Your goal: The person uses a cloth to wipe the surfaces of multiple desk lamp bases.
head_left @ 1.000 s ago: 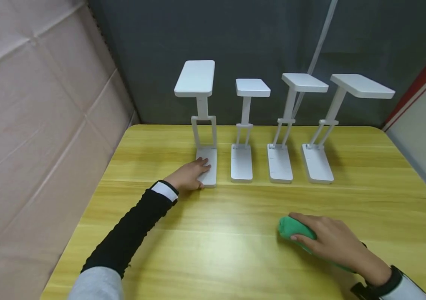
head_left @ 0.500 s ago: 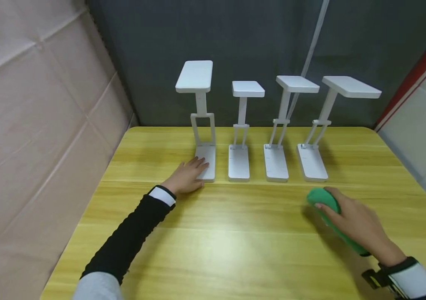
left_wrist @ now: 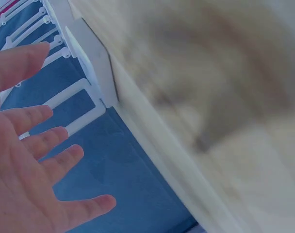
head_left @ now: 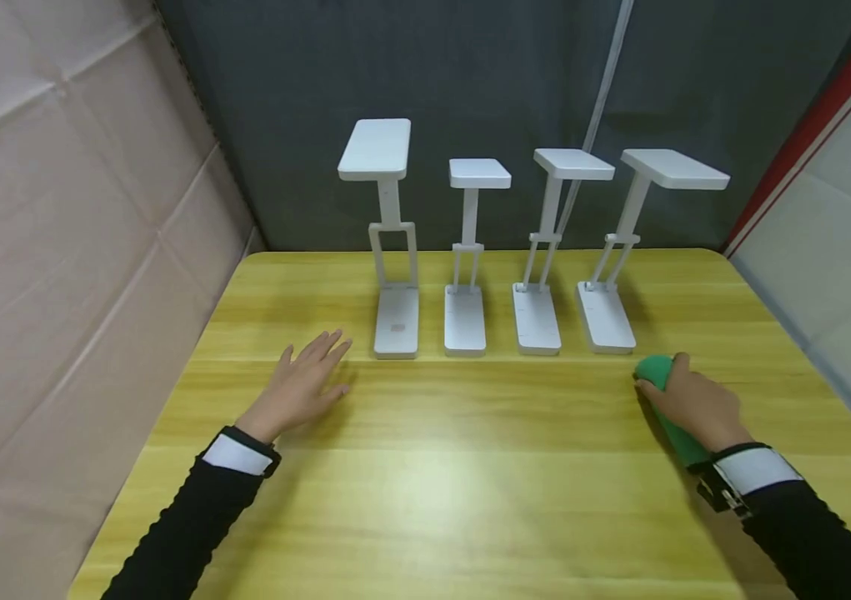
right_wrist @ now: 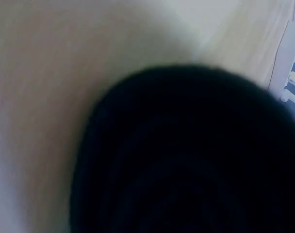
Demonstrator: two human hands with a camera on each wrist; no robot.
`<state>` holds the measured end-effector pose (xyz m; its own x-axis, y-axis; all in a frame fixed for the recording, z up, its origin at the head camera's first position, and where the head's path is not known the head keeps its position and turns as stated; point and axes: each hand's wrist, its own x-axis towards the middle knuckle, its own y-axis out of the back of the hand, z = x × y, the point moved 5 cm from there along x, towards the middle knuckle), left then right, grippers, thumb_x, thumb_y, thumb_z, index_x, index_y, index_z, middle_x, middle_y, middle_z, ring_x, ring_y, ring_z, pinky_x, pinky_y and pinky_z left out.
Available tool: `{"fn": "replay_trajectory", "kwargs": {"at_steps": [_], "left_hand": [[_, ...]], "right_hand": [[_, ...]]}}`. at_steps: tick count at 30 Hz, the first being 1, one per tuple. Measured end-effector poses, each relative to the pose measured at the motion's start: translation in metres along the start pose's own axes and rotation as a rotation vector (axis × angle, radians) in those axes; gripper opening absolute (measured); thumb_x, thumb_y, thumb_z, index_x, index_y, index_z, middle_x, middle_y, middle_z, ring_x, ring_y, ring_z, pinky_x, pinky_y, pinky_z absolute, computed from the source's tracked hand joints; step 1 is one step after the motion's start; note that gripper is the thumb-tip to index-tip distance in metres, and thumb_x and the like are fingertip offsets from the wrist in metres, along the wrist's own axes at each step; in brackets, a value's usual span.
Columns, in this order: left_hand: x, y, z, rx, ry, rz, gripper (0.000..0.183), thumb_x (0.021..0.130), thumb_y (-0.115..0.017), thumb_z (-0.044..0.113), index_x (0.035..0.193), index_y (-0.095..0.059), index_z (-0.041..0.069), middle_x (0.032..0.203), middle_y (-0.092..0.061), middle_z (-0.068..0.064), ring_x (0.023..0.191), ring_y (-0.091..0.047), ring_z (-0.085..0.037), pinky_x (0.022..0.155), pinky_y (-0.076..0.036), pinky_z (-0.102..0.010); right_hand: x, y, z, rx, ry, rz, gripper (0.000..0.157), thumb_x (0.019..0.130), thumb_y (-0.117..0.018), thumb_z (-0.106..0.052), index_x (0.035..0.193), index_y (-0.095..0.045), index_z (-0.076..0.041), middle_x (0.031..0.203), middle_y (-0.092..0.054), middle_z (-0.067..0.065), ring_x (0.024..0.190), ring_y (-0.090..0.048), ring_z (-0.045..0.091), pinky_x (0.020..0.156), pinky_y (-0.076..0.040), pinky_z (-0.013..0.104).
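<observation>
Several white folding desk lamps stand in a row at the back of the table in the head view. My left hand (head_left: 297, 387) is apart from the leftmost lamp (head_left: 397, 321), to the left of its base, with fingers spread and holding nothing. The left wrist view shows this bare palm and the lamp's base (left_wrist: 96, 63) beyond it. My right hand (head_left: 698, 408) grips a rolled green cloth (head_left: 678, 437) in front of the rightmost lamp (head_left: 607, 319). In the right wrist view the roll's end (right_wrist: 186, 155) is a dark round shape that fills much of the picture.
The yellow wooden table (head_left: 425, 492) reaches back to a dark grey curtain (head_left: 305, 125). Between the leftmost and rightmost lamps stand two more, one lamp (head_left: 465, 321) and another lamp (head_left: 537, 321). A pale creased sheet (head_left: 80, 292) hangs along the left side.
My left hand has let go of the leftmost lamp's base and drawn back to the left. My right hand has carried the green cloth forward and to the right, toward the rightmost lamp.
</observation>
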<state>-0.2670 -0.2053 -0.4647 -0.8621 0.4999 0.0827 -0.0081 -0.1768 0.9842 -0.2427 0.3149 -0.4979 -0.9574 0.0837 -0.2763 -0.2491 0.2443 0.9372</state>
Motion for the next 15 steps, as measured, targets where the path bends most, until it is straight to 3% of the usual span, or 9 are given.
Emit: {"fn": "replay_trajectory", "kwargs": {"at_steps": [4, 7, 11, 15], "left_hand": [[-0.009, -0.001, -0.004, 0.007, 0.029, 0.005, 0.068, 0.087, -0.059, 0.035, 0.141, -0.023, 0.012, 0.147, -0.02, -0.012, 0.133, -0.017, -0.031, 0.097, -0.015, -0.068], [-0.005, 0.002, -0.002, 0.017, 0.032, 0.019, 0.069, 0.088, -0.057, 0.037, 0.141, -0.022, 0.011, 0.147, -0.021, -0.012, 0.133, -0.017, -0.031, 0.098, -0.014, -0.067], [0.012, 0.021, 0.009, 0.041, 0.028, 0.037, 0.069, 0.09, -0.052, 0.043, 0.141, -0.02, 0.009, 0.146, -0.022, -0.014, 0.132, -0.018, -0.032, 0.098, -0.015, -0.066], [0.04, 0.054, 0.029, 0.026, 0.071, 0.001, 0.073, 0.09, -0.042, 0.055, 0.143, -0.015, 0.012, 0.147, -0.019, -0.012, 0.134, -0.014, -0.031, 0.1, -0.012, -0.065]], "right_hand": [[0.014, 0.005, -0.001, 0.008, 0.018, -0.032, 0.1, 0.087, -0.029, -0.067, 0.129, 0.004, 0.018, 0.068, -0.049, 0.023, 0.054, -0.048, 0.029, 0.044, -0.039, 0.038], [0.018, 0.022, -0.003, -0.012, 0.051, 0.024, 0.098, 0.087, -0.026, -0.068, 0.132, -0.001, 0.015, 0.095, -0.044, 0.039, 0.076, -0.047, 0.047, 0.055, -0.042, 0.053], [0.018, 0.059, -0.023, -0.036, 0.171, 0.203, 0.084, 0.091, -0.026, -0.062, 0.137, -0.01, 0.006, 0.124, -0.023, 0.042, 0.108, -0.022, 0.06, 0.077, -0.026, 0.072], [0.012, 0.093, -0.059, -0.047, 0.35, 0.285, 0.069, 0.095, -0.029, -0.051, 0.14, -0.016, -0.001, 0.135, -0.022, 0.034, 0.122, -0.014, 0.054, 0.092, -0.011, 0.072]]}}
